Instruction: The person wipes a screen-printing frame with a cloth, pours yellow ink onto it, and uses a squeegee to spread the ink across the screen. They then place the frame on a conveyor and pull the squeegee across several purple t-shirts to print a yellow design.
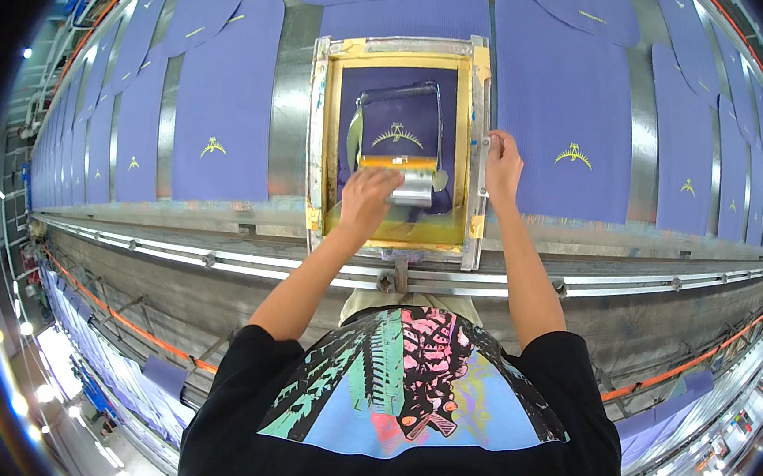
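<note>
A screen-printing frame (317,136) with taped, ink-stained rails lies over a purple fabric-like panel on the long table. Inside it, the mesh shows a yellow arched, spiky motif (397,136) and streaks of pale ink around it. My left hand (369,198) is closed round the silver handle of a squeegee (415,187), whose orange blade rests across the mesh just below the motif. At the frame's right rail, my right hand (503,165) is closed on the edge, by a small metal bracket (484,167).
Purple panels (223,103) with the same yellow motif lie in a row to both sides, such as the right-hand panel (567,118). A metal rail (308,271) with bolts runs along the table's near edge. Behind me, another table carries more purple panels (164,378).
</note>
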The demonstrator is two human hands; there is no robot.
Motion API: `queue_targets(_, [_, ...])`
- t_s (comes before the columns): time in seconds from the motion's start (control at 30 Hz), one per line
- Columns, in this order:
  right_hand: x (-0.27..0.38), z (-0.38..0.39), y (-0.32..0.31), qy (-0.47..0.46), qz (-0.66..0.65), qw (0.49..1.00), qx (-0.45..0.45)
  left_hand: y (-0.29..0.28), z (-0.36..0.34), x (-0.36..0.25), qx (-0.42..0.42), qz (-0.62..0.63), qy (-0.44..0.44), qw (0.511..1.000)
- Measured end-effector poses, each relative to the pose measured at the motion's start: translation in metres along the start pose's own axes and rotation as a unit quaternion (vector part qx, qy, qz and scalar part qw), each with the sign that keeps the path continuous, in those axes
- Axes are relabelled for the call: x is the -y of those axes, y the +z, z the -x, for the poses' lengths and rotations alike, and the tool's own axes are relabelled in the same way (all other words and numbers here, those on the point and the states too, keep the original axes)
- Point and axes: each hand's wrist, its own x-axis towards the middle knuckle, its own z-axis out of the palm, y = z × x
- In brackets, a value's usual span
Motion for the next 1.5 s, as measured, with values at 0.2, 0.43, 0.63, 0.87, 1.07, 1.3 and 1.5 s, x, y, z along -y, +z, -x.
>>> queue_targets(0.2, [0.011,0.001,-0.004,0.033,0.019,0.999,0.026,-0.025,-0.092,0.028,0.106,0.043,-0.134,0.984])
queue_targets(0.43, [-0.008,0.004,0.002,-0.007,-0.004,1.0,0.013,-0.014,-0.139,0.037,0.094,-0.035,-0.129,0.987])
queue_targets(0.63, [-0.018,-0.004,0.002,0.01,-0.012,1.0,0.021,0.003,-0.02,0.007,0.047,0.011,-0.038,0.998])
queue_targets(0.87, [0.01,-0.009,0.002,-0.03,0.014,0.999,0.002,-0.017,0.059,-0.008,0.002,0.043,-0.003,0.999])
queue_targets(1.07, [0.102,0.05,0.096,-0.078,-0.009,0.997,-0.007,-0.105,0.094,0.071,0.008,0.088,-0.041,0.995])
queue_targets(1.3, [0.182,0.161,0.297,-0.078,-0.069,0.995,0.01,-0.201,0.179,0.264,0.01,0.048,-0.064,0.997])
queue_targets(1.5, [0.216,0.198,0.366,-0.023,-0.056,0.998,0.027,-0.236,0.215,0.341,0.026,0.038,-0.078,0.996])
